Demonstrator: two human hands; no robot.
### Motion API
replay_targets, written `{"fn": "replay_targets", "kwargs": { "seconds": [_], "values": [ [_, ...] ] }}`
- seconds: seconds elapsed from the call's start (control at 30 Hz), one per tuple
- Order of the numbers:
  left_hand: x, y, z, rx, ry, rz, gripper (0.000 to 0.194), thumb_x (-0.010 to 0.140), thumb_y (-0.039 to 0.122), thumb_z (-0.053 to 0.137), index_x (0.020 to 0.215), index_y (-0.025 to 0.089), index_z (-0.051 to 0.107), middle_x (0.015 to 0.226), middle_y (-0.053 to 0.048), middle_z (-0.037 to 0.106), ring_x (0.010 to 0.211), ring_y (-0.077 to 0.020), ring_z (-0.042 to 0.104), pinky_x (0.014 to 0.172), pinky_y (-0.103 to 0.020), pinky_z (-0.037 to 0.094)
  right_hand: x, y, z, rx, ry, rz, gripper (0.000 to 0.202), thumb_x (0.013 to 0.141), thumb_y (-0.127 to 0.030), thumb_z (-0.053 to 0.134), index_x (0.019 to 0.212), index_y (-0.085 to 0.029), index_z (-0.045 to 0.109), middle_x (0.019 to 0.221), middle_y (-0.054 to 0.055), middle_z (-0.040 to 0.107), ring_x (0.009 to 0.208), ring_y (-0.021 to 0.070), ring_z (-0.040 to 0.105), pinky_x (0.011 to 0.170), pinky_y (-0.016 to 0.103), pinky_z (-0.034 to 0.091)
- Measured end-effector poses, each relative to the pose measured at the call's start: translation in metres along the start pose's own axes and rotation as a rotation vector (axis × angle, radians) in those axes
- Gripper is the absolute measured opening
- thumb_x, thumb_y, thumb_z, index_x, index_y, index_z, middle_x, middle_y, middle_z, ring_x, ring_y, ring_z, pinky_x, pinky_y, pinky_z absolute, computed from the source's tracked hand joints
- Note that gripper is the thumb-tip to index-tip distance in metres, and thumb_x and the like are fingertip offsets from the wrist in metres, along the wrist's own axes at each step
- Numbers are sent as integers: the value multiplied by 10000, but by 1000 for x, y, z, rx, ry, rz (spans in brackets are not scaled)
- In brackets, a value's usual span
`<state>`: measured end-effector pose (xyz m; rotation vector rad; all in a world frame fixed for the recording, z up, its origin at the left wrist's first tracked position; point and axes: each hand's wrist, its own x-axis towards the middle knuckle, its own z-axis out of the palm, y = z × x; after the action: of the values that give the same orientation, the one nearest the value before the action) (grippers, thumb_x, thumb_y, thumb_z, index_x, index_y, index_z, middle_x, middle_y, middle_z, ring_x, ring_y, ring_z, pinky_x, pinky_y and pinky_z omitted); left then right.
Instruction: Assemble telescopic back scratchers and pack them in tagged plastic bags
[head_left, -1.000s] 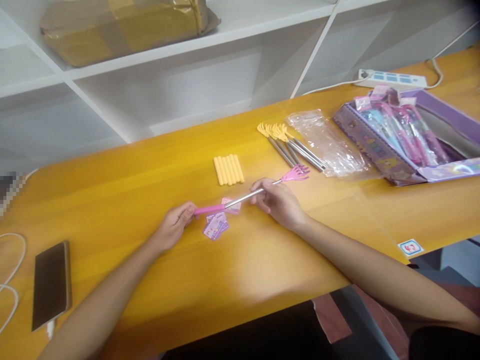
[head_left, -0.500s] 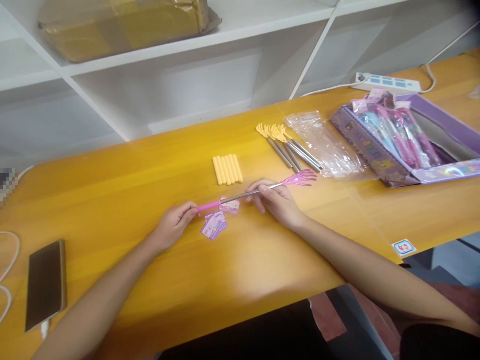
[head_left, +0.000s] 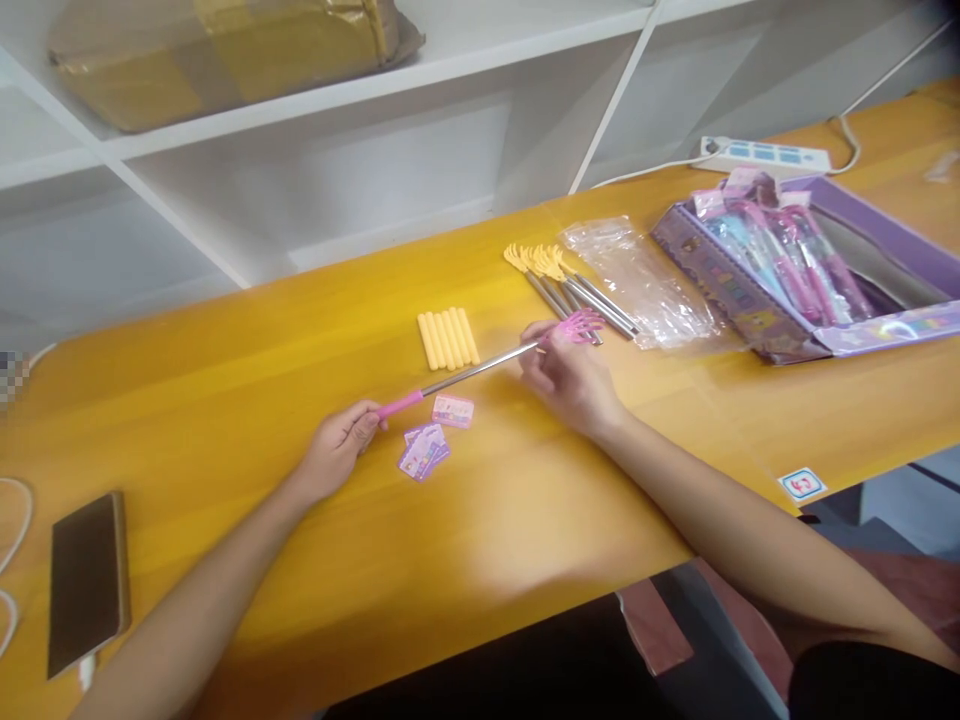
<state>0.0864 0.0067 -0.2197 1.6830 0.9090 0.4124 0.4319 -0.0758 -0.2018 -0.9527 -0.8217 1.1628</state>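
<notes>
Item: one pink back scratcher [head_left: 480, 368], held aslant above the counter [head_left: 510, 540], its metal shaft bare between the hands.

Left hand [head_left: 337, 445]: fingers closed, pinching the end of the pink handle [head_left: 401, 404]; hold unchanged from a second earlier.

Right hand [head_left: 574, 380]: fingers curled, pinching the neck at the base of the pink claw [head_left: 581, 325]; exact contact partly hidden. Formerly on the shaft farther down, it had shifted up to the claw.

Effect, as judged: the hands then governed opposite ends, with more shaft exposed for handling.

Cards: one pink card [head_left: 453, 411], previously crossed by the scratcher, lay in plain view below it; purple cards [head_left: 422, 452] overlapped nearby.

Unmoved stock: yellow tubes [head_left: 448, 338] in a row; yellow-clawed scratchers [head_left: 559, 290] beyond the right hand; clear bags [head_left: 649, 280] beside the purple box [head_left: 885, 332], which contained wrapped pieces.
</notes>
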Motion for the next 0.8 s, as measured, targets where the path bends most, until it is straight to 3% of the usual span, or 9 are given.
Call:
{"fn": "replay_targets", "kwargs": {
  "seconds": [0.17, 0.37, 0.8],
  "values": [
    [0, 1, 0, 33, 10, -6, 454, 1073, 612, 447, 973, 201, 610, 643, 58, 367, 559, -125, 328, 549, -266, 273, 6, -5, -3, 5, 98, 24, 450, 837, -655, 808, 849, -245, 625, 672, -33, 485, 475, 92, 295, 443, 258, 189],
    [0, 7, 2, 103, 30, 1, 460, 1070, 612, 453, 971, 200, 632, 635, 56, 373, 561, -127, 331, 544, -262, 283, 5, -6, -6, -132, 103, -69, 429, 889, -655, 771, 843, -238, 680, 592, -26, 439, 519, 127, 356, 508, 291, 255],
    [-1, 16, 5, 190, 41, 18, 467, 1069, 594, 427, 971, 197, 653, 623, 43, 420, 583, -146, 366, 570, -276, 294, -3, 3, -1, -109, 56, -28, 407, 936, -641, 723, 886, -238, 697, 645, -20, 433, 543, 131, 353, 529, 307, 302]
  ]
}}
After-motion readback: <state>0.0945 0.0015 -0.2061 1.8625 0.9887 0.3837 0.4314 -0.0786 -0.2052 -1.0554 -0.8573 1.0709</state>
